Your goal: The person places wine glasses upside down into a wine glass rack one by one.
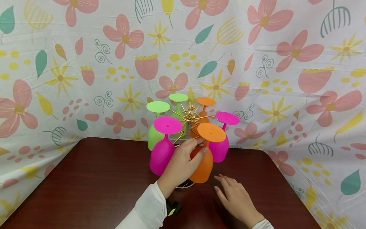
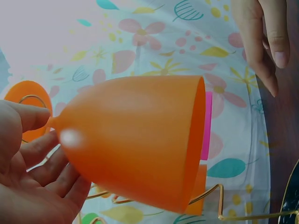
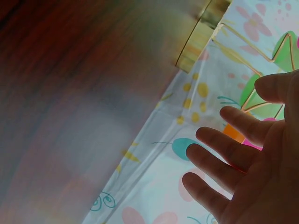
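Note:
An orange plastic goblet hangs upside down at the front of a gold wire glass rack. My left hand pinches it at the stem, thumb on one side and fingers on the other; the left wrist view shows the goblet's bowl pointing away from the palm. To the left and right hang magenta goblets, also inverted. Low over the table at the right, my right hand is empty, its fingers spread and loosely bent in the right wrist view.
Green goblets and another orange goblet hang at the rack's back. Its round black base with a gold rim stands on the dark wooden table. A floral curtain closes off the back and sides.

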